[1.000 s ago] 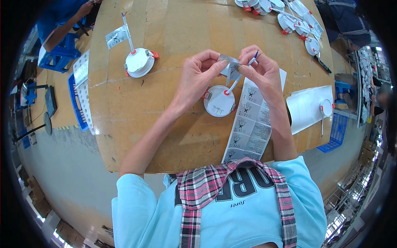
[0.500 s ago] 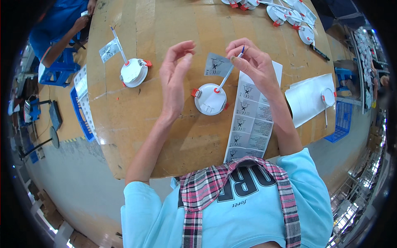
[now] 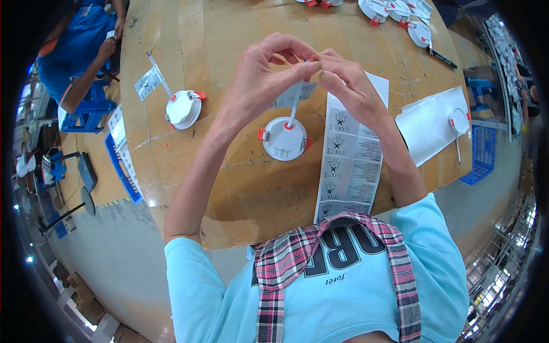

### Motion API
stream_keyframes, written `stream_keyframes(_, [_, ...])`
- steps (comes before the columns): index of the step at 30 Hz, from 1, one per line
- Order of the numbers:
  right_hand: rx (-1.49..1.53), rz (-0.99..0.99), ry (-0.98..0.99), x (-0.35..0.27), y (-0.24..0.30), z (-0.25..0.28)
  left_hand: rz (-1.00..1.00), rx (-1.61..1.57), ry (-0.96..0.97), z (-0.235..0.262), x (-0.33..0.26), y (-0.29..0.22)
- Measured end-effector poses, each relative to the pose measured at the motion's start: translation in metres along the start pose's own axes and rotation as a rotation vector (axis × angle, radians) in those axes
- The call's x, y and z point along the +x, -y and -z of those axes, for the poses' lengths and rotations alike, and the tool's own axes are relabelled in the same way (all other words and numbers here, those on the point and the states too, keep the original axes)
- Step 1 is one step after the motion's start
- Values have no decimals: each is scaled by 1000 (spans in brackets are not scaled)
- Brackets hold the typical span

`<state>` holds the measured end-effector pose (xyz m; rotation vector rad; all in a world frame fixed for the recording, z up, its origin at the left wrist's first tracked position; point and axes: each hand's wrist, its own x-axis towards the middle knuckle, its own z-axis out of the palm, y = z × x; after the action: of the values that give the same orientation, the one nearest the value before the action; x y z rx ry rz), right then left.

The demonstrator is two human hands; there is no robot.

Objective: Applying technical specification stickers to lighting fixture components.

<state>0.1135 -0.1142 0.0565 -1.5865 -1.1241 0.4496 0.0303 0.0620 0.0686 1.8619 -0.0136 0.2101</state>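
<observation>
A round white downlight (image 3: 285,140) with red-tipped spring clips lies on the table in front of me. Its white cable (image 3: 295,107) rises from the red grommet to thin coloured wires at the tip. My left hand (image 3: 264,77) and my right hand (image 3: 351,86) meet at those wire ends, each with thumb and fingers pinched. The fingers partly cover the wires. A silver printed label (image 3: 307,90) hangs flag-like on the cable, partly behind my left hand. Under my right forearm lies a long sheet of the same labels (image 3: 350,154).
Another labelled downlight (image 3: 184,110) stands at the left, and several lie at the far right near a black marker pen (image 3: 441,58). White paper (image 3: 432,134) with a small downlight (image 3: 458,120) lies to the right. A co-worker in blue (image 3: 86,43) sits at the far left.
My left hand has moved right and up to the cable tip and closed there beside my right hand. The cable stands more upright, and its label is now partly covered.
</observation>
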Motion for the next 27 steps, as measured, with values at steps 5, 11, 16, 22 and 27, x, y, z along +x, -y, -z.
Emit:
stream_keyframes(5, [-48, -145, 29, 0, 7, 0, 155, -215, 11, 6, 0, -1])
stream_keyframes(11, [144, -422, -1, 3, 7, -8, 171, -180, -21, 6, 1, 10])
stream_keyframes(16, [-181, -280, -102, -4, 21, -19, 166, -101, -37, 7, 1, 13])
stream_keyframes(22, [-410, 244, -155, -16, 51, -36, 213, 42, -88, 16, 7, 21])
stream_keyframes(27, [-54, 83, -117, -12, 82, -18, 186, -116, 36, 17, 3, 30])
